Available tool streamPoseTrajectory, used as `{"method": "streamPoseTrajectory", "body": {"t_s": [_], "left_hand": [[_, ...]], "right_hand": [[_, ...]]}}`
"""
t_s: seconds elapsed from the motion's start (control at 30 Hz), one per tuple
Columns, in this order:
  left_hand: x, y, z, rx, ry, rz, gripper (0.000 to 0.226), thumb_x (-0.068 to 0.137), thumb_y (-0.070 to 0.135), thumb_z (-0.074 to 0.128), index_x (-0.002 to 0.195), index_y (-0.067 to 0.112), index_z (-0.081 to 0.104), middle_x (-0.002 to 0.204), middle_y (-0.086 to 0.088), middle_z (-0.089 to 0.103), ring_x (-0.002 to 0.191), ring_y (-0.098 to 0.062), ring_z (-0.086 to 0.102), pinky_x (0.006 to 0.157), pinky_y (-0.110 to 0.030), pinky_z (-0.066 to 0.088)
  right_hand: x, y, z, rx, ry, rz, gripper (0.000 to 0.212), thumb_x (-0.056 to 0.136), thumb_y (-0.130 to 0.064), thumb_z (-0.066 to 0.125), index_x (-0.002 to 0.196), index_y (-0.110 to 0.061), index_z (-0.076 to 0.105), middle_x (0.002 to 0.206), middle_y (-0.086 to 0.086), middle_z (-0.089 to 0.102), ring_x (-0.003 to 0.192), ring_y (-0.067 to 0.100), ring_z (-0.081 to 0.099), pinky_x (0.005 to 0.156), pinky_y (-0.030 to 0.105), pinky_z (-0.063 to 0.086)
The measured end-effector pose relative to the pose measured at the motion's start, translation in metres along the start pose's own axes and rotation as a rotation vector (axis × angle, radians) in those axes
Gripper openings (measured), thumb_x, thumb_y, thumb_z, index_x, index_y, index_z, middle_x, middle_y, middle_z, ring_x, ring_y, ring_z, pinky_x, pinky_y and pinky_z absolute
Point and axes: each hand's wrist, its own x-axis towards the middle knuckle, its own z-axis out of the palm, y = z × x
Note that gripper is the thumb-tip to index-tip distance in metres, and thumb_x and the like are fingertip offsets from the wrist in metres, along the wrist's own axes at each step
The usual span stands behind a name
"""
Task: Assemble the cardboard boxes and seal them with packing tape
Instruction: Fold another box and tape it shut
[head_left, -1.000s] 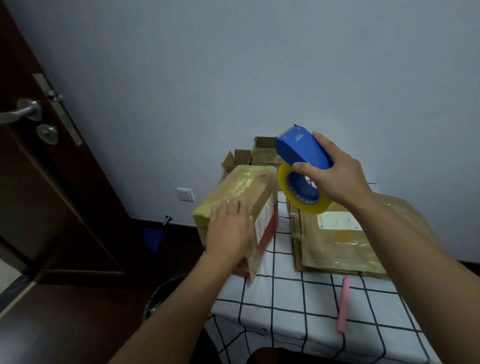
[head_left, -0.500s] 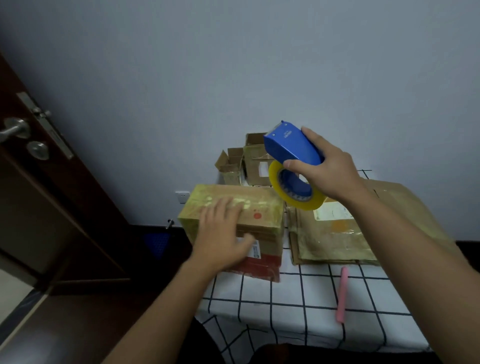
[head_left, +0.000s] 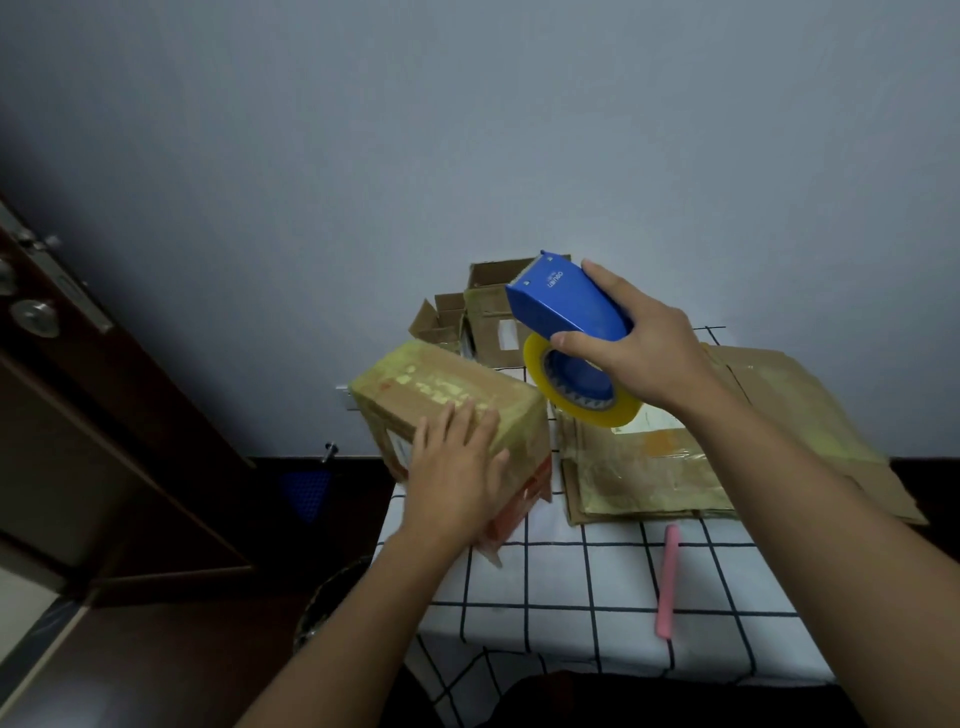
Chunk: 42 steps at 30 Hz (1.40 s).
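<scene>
The box (head_left: 452, 410) sits tilted at the table's (head_left: 582, 587) left edge, its top already streaked with yellowish tape. We press our left hand (head_left: 457, 467) flat on it, fingers straight, likely to steady it. Our right hand (head_left: 639, 358) grips the blue tape dispenser (head_left: 566, 312), raised above the box, its yellow roll (head_left: 582, 400) hanging below. Flattened cardboard (head_left: 701, 457) lies just beside, a pink pen (head_left: 667, 579) nearer us.

The closed box (head_left: 447, 410) sat on the desk (head_left: 587, 597), left of the right grip (head_left: 641, 358). Flattened cartons (head_left: 675, 467) lay below that grip, open boxes (head_left: 483, 317) behind it.
</scene>
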Motion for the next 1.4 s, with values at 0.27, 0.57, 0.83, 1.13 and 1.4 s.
{"method": "streamPoseTrajectory", "body": {"t_s": [0.27,0.57,0.83,1.13,1.4], "left_hand": [[-0.01,-0.068,-0.011,-0.274,-0.049,0.197,0.05,0.1,0.033,0.047,0.148,0.038,0.034,0.159,0.017,0.017,0.149,-0.008,0.001,0.111,-0.035,0.029],[-0.019,-0.09,0.001,-0.381,-0.036,0.216,0.053,0.1,0.024,0.052,0.145,0.043,0.033,0.157,0.024,0.015,0.147,-0.001,-0.004,0.107,-0.032,0.034],[-0.023,-0.096,0.0,-0.374,-0.152,0.19,0.058,0.093,0.049,0.041,0.146,0.048,0.018,0.161,0.015,0.009,0.148,-0.008,-0.011,0.122,-0.042,-0.002],[-0.04,-0.04,-0.078,-1.46,-0.218,-0.423,0.074,0.072,0.074,0.043,0.092,0.01,0.074,0.086,-0.003,0.074,0.078,-0.014,0.068,0.071,-0.028,0.05],[-0.049,-0.043,-0.076,-1.671,-0.327,-0.442,0.027,0.08,0.023,0.063,0.092,-0.001,0.067,0.089,-0.015,0.071,0.083,-0.02,0.066,0.082,-0.033,0.054]], "right_hand": [[-0.013,-0.019,-0.013,0.071,-0.132,-0.068,0.072,0.078,-0.05,0.076,0.139,-0.056,0.039,0.129,-0.02,0.051,0.108,0.009,0.056,0.077,0.018,0.046],[-0.019,-0.042,-0.007,0.127,-0.417,-0.118,0.078,0.063,-0.061,0.074,0.134,-0.063,0.043,0.13,-0.027,0.051,0.107,0.0,0.06,0.083,0.021,0.049],[-0.03,-0.045,-0.001,0.219,-0.535,-0.11,0.076,0.06,-0.059,0.072,0.132,-0.06,0.048,0.131,-0.02,0.055,0.108,0.003,0.062,0.083,0.019,0.051],[-0.064,-0.052,0.0,0.208,-0.515,-0.226,0.078,0.062,-0.051,0.067,0.137,-0.048,0.046,0.119,-0.021,0.059,0.098,-0.01,0.06,0.075,0.002,0.043],[-0.077,-0.052,0.009,0.066,-0.595,-0.271,0.08,0.064,-0.058,0.07,0.134,-0.066,0.032,0.128,-0.042,0.046,0.112,-0.014,0.052,0.084,0.0,0.037]]}}
